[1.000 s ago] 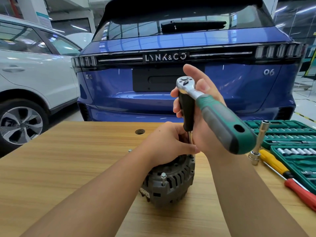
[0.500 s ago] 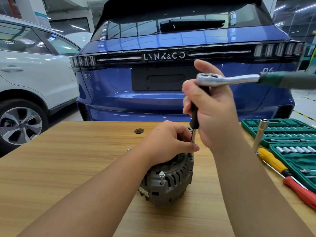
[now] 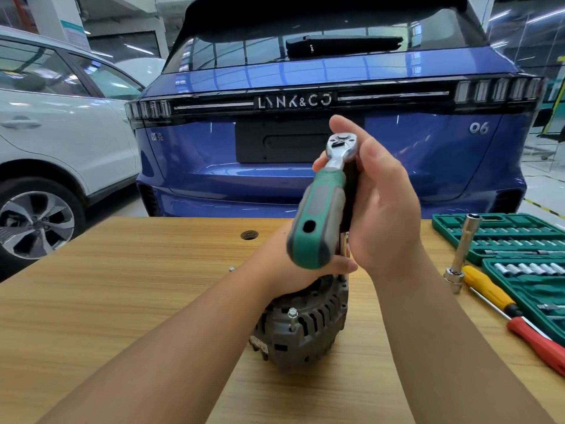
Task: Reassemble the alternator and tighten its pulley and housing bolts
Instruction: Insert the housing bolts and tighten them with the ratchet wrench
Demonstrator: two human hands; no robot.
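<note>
I see my left hand (image 3: 293,264) gripping the alternator (image 3: 302,328) top at 6 o'clock; right hand (image 3: 379,203) holds ratchet (image 3: 321,203) above it, handle toward me, toolkit (image 3: 519,249) at 3.

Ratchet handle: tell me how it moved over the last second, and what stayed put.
The ratchet handle swung out to the person's right, then back round toward the camera, its head staying atop the black extension gripped by the right hand. The left hand kept holding the alternator on the wooden table; the bolt standing proud did not move.
</note>
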